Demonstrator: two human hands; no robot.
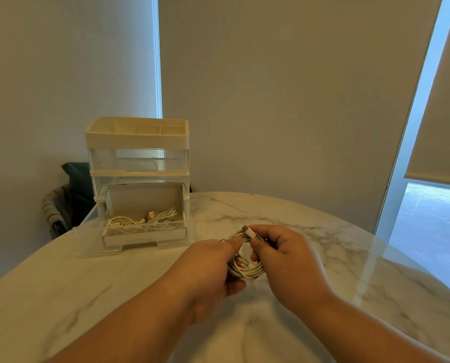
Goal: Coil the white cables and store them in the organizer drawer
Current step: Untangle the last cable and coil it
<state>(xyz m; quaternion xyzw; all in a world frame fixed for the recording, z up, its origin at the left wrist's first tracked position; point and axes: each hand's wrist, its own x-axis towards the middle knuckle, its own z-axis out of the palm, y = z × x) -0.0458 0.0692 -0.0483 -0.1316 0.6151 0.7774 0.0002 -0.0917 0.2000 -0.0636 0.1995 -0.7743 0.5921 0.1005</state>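
At the left of the marble counter stands the clear organizer, its bottom drawer open toward the person, probably so a finished coil can go straight in. White cables lie inside it. Nearer, the left hand has its grip clamped on a coiled white cable, so the loops cannot spring apart. The right hand pinches the plug end atop the coil, seemingly to tuck it.

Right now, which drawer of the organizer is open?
The bottom drawer, pulled out toward the person with white cables lying inside. The clear drawer above it sits pushed in.
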